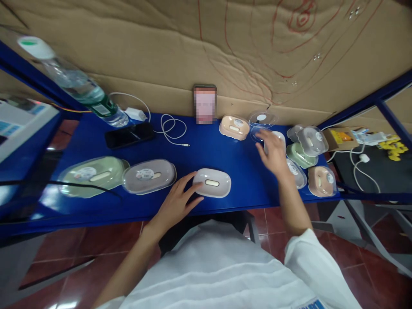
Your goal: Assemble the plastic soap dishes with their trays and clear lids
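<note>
My left hand (178, 201) has its fingers stretched apart, the tips at the left edge of a white oval soap dish (222, 183) with a cream bar-shaped insert. No lid shows on this dish. At the back right, my right hand (273, 153) reaches out with spread fingers beside a clear plastic lid (256, 134). Partly behind that hand is another whitish dish (279, 138). A second clear lid (262, 119) leans near the cardboard. To the left of it sits a peach dish (234, 128). Whether my right fingertips touch the nearer lid, I cannot tell.
Lidded green (93, 176) and grey (149, 177) dishes stand left on the blue table (206, 154). Several more, including a peach one (321, 182), crowd the right end. Behind are a water bottle (83, 88), black phone (129, 135), white cable (174, 138) and cardboard wall (144, 51).
</note>
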The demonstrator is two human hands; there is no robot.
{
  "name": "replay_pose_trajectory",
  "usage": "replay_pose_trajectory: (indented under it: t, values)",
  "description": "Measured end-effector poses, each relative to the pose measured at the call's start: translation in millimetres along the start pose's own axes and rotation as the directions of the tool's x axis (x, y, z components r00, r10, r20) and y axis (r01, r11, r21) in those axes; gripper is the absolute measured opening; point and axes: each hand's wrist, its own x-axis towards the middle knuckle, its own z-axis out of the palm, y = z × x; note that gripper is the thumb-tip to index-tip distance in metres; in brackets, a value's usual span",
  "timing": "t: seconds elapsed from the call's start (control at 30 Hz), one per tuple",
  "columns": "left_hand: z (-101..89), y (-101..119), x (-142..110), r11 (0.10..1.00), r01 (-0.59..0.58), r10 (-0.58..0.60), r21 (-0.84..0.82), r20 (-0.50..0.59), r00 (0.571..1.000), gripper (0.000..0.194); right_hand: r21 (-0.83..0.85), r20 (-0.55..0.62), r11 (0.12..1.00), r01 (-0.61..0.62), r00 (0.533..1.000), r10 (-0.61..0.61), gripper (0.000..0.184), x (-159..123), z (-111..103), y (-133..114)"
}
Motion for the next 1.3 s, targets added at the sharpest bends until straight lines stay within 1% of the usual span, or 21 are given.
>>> replay_pose_trajectory:
  t: [0.07, 0.1, 0.17, 0.3, 0.37, 0.53, 0.6, 0.67, 0.73, 0.8, 0.83, 0.9, 0.97, 1.0, 1.07, 1.1, 1.13, 1.2, 1.27, 1.3]
  values:
    - [2.0, 2, -3, 1.000, 0.015, -0.015, -0.003, 0.007, 1.000, 0.043, -0.113, 0.019, 0.992, -0.057, 0.998, 0.060, 0.045, 35, 1, 29]
    - [2.8, 3, -4, 1.000, 0.022, -0.022, -0.004, 0.004, 1.000, 0.043, -0.159, 0.037, 0.985, -0.073, 0.996, 0.080, 0.049, 48, 4, 40]
    - [4.0, 4, -4, 0.999, 0.036, -0.036, -0.007, -0.006, 0.999, 0.042, -0.224, 0.078, 0.971, -0.084, 0.992, 0.104, 0.056, 65, 13, 52]
    - [6.0, 6, -3, 0.998, 0.069, -0.069, 0.004, -0.015, 0.997, 0.041, -0.302, 0.090, 0.945, -0.123, 0.984, 0.157, 0.060, 72, 28, 57]
    - [6.7, 5, -2, 0.998, 0.069, -0.069, 0.015, -0.006, 0.998, 0.041, -0.340, 0.070, 0.928, -0.152, 0.980, 0.186, 0.061, 73, 31, 59]
    - [6.1, 4, -1, 0.998, 0.039, -0.039, 0.055, 0.001, 0.999, 0.041, -0.383, 0.045, 0.909, -0.162, 0.980, 0.193, 0.069, 82, 32, 69]
    - [5.2, 5, 0, 0.997, 0.035, -0.035, 0.063, 0.001, 0.999, 0.041, -0.407, 0.031, 0.894, -0.186, 0.976, 0.218, 0.064, 85, 34, 71]
    - [4.4, 5, 1, 0.997, 0.029, -0.030, 0.071, 0.006, 1.000, 0.041, -0.440, 0.020, 0.877, -0.193, 0.974, 0.224, 0.050, 89, 33, 73]
    - [3.7, 7, 1, 0.996, 0.015, -0.016, 0.085, 0.013, 1.000, 0.040, -0.454, 0.033, 0.876, -0.165, 0.979, 0.201, 0.037, 91, 30, 73]
    - [3.2, 9, 0, 0.995, 0.004, -0.003, 0.098, -0.008, 1.000, 0.040, -0.437, 0.023, 0.889, -0.140, 0.986, 0.166, 0.031, 88, 24, 69]
    - [2.9, 10, -1, 0.995, 0.001, 0.002, 0.101, -0.031, 1.000, 0.039, -0.418, -0.010, 0.898, -0.138, 0.989, 0.147, 0.030, 83, 20, 63]
    - [2.6, 13, -4, 0.996, 0.000, 0.007, 0.089, -0.081, 0.997, 0.037, -0.374, -0.134, 0.917, -0.137, 0.987, 0.093, 0.028, 62, 14, 41]
    - [2.8, 15, -7, 0.999, -0.002, 0.008, 0.052, -0.111, 0.994, 0.034, -0.327, -0.265, 0.941, -0.083, 0.964, -0.007, 0.024, 30, 13, 5]
    - [3.0, 16, -9, 1.000, -0.004, 0.007, 0.029, -0.116, 0.993, 0.034, -0.300, -0.288, 0.954, -0.005, 0.954, -0.086, 0.021, 11, 16, -17]
    - [3.7, 16, -10, 1.000, 0.002, -0.003, -0.010, -0.124, 0.992, 0.037, -0.220, -0.249, 0.956, 0.192, 0.937, -0.245, 0.014, -27, 27, -64]
    - [4.0, 16, -11, 1.000, 0.008, -0.011, -0.024, -0.124, 0.992, 0.040, -0.155, -0.232, 0.955, 0.252, 0.930, -0.284, 0.012, -42, 35, -86]
    - [4.2, 16, -11, 0.999, 0.017, -0.021, -0.037, -0.121, 0.992, 0.045, -0.095, -0.228, 0.957, 0.274, 0.930, -0.289, 0.011, -55, 43, -107]
    - [4.5, 15, -12, 0.997, 0.038, -0.045, -0.070, -0.100, 0.994, 0.055, -0.014, -0.224, 0.969, 0.245, 0.944, -0.242, 0.009, -71, 57, -140]
    - [5.1, 13, -13, 0.990, 0.076, -0.085, -0.123, -0.072, 0.994, 0.064, 0.024, -0.175, 0.983, 0.182, 0.969, -0.175, 0.011, -77, 64, -161]
    - [5.9, 12, -14, 0.983, 0.101, -0.112, -0.154, -0.064, 0.992, 0.068, 0.039, -0.133, 0.987, 0.158, 0.979, -0.152, 0.017, -78, 65, -168]
